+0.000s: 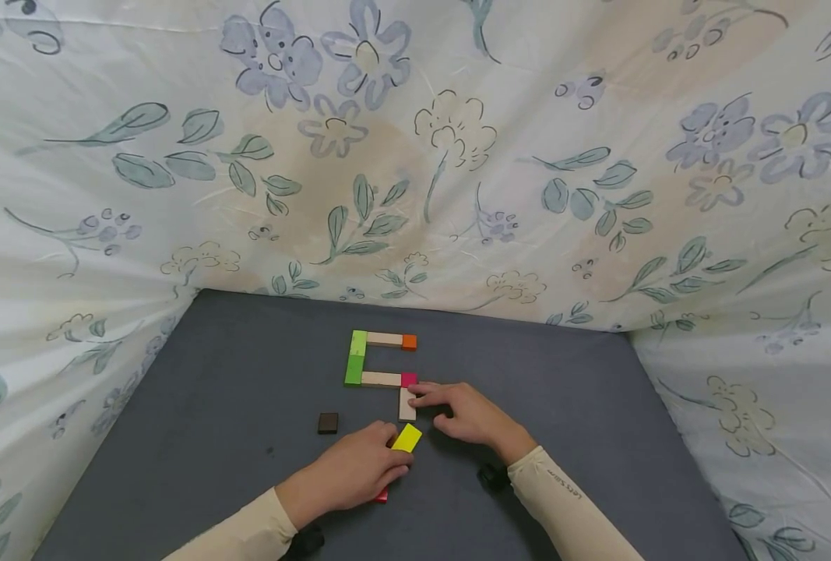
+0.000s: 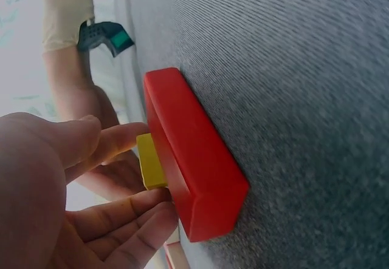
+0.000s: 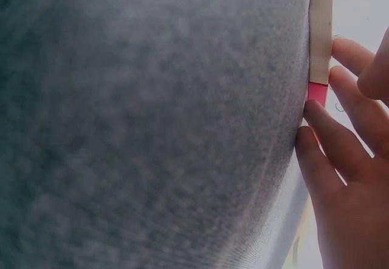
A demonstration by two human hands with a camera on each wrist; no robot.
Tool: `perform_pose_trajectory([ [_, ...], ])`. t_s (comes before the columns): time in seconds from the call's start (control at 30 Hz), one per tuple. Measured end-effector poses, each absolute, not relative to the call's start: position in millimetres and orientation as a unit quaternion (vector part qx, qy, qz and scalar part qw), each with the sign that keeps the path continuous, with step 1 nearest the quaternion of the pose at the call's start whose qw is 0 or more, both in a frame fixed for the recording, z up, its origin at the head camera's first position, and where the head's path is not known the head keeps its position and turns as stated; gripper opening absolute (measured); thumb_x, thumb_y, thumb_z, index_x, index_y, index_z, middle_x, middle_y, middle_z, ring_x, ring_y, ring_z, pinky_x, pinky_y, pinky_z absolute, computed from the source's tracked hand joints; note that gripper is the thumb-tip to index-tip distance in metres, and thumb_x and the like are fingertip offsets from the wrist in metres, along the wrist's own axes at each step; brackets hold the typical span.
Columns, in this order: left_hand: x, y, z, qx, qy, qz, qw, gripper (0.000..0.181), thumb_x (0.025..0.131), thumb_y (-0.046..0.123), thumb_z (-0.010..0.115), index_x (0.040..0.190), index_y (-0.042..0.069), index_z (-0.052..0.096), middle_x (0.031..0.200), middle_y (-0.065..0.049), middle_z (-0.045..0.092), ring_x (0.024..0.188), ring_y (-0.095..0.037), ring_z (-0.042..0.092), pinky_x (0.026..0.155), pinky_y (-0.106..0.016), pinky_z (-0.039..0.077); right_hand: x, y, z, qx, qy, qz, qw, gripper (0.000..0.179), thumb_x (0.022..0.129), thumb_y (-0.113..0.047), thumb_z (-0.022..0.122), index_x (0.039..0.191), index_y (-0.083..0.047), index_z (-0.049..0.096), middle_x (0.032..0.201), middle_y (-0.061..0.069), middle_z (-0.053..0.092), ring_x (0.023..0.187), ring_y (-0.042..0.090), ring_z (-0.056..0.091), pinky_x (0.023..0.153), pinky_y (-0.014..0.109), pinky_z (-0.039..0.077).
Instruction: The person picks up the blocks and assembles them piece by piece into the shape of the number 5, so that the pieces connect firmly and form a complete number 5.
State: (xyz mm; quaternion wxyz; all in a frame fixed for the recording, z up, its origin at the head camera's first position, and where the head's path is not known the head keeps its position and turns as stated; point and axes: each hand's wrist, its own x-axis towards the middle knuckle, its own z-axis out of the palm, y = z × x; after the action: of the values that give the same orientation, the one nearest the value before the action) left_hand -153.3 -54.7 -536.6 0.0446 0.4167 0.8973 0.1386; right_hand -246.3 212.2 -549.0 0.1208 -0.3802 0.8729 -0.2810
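Note:
Between the thumb and fingers of my left hand (image 1: 348, 467) is a yellow block (image 1: 407, 438), turned at a slant just below an unpainted wooden block (image 1: 406, 407). My right hand (image 1: 474, 417) has its fingers extended, fingertips at the side of that wooden block and at the pink block (image 1: 409, 379) above it. In the right wrist view the wooden block (image 3: 321, 38) and pink block (image 3: 316, 93) meet end to end. A red block (image 2: 194, 153) lies on the table by my left hand, mostly covered by it in the head view.
Further back, a light green block (image 1: 357, 343), a darker green block (image 1: 354, 371), two more wooden blocks and an orange block (image 1: 409, 343) continue the angular line. A dark brown block (image 1: 328, 423) lies apart, left of the line. Floral cloth (image 1: 457, 156) surrounds the grey table (image 1: 562, 389).

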Motion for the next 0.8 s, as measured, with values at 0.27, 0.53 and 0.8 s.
perform_pose_trajectory([
  [0.27, -155.4, -57.0, -539.8, 0.409, 0.901, 0.134, 0.046, 0.023, 0.109, 0.035, 0.069, 0.128, 0.031, 0.081, 0.106, 0.004, 0.060, 0.091, -0.010, 0.050, 0.077, -0.026, 0.052, -247.2, 212.2, -550.8, -0.379, 0.872, -0.284, 0.120, 0.054, 0.097, -0.003, 0.059, 0.147, -0.022, 0.071, 0.160, -0.013, 0.054, 0.152, 0.008, 0.042, 0.113, 0.043, 0.048],
  [0.53, -156.9, -57.7, -541.8, 0.410, 0.901, 0.133, 0.047, 0.022, 0.110, 0.035, 0.069, 0.128, 0.030, 0.080, 0.106, 0.004, 0.060, 0.090, -0.010, 0.050, 0.077, -0.026, 0.053, -246.0, 211.9, -551.4, -0.381, 0.872, -0.286, 0.115, 0.055, 0.097, -0.002, 0.060, 0.147, -0.022, 0.071, 0.160, -0.013, 0.054, 0.151, 0.009, 0.044, 0.098, 0.036, 0.048],
  [0.8, -157.5, -59.7, -541.5, 0.411, 0.899, 0.143, 0.046, 0.022, 0.109, 0.035, 0.070, 0.128, 0.029, 0.079, 0.104, 0.002, 0.060, 0.088, -0.011, 0.049, 0.077, -0.026, 0.052, -244.4, 210.2, -549.3, -0.379, 0.875, -0.279, 0.113, 0.053, 0.097, -0.005, 0.061, 0.146, -0.021, 0.072, 0.160, -0.010, 0.055, 0.149, 0.011, 0.047, 0.112, 0.044, 0.049],
])
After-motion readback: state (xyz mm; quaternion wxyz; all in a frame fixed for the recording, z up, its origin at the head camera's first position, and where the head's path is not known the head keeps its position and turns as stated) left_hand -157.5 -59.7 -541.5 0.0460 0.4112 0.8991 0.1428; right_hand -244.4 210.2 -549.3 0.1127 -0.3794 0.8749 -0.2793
